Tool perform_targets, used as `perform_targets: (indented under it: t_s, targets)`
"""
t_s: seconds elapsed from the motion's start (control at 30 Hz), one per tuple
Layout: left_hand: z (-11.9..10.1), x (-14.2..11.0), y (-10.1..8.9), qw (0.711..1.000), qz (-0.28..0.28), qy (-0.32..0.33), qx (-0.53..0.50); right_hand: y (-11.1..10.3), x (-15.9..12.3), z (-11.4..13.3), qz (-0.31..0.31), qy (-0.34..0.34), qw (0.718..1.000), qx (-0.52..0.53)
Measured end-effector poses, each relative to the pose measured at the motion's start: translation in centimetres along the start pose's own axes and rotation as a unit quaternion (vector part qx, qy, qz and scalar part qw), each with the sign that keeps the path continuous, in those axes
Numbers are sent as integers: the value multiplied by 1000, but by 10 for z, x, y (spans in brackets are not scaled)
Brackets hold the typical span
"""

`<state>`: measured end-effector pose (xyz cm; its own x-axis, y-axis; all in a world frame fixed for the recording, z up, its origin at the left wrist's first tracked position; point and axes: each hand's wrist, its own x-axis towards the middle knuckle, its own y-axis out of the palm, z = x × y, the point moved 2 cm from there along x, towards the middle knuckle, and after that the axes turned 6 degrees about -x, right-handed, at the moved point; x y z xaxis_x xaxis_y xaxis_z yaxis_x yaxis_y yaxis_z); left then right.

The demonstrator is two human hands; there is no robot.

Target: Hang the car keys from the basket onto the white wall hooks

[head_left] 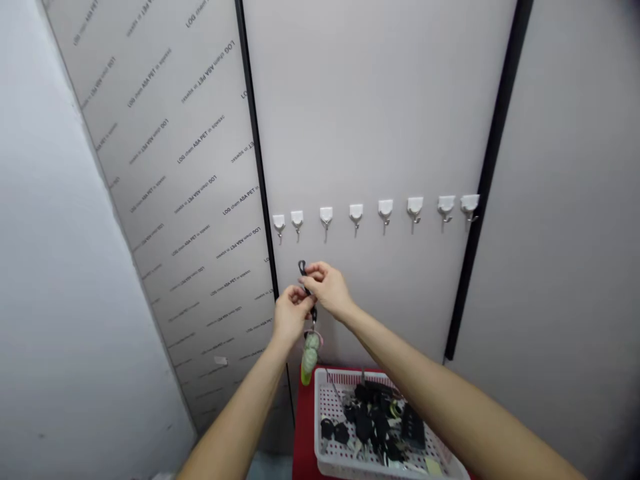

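Both hands are raised in front of a pale wall panel, just below a row of white adhesive hooks (pixel 356 213). My left hand (pixel 291 313) and my right hand (pixel 327 287) are both closed in a pinch on a black keychain strap (pixel 303 269), whose loop sticks up above the fingers. A green and pink charm (pixel 310 357) dangles from it below my left hand. The nearest hooks, at the left end of the row (pixel 279 223), hang empty a little above the loop.
A white perforated basket (pixel 327 400) with several black keys and fobs sits on a red surface (pixel 303 433) below my arms. Black vertical strips (pixel 257 153) divide the wall panels. A film-covered panel (pixel 165 167) leans away at the left.
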<state>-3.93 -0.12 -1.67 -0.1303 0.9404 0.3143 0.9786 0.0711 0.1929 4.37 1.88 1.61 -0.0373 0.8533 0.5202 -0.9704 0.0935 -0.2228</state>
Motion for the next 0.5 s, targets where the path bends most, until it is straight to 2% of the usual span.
perform_targets:
  t_s: [0.13,0.23,0.37,0.5]
  targets:
    - [-21,24,-12,996,-42,27,-70,16,30,22,3,-57,998,4]
    - [-31,41,-18,992,-68,31,-99,27,50,30,14,-67,997,-18]
    - [-32,57,-21,991,-79,20,-109,35,67,32,12,-70,995,-65]
    - [-27,64,-22,991,-74,20,-108,37,71,31,-3,-58,991,-122]
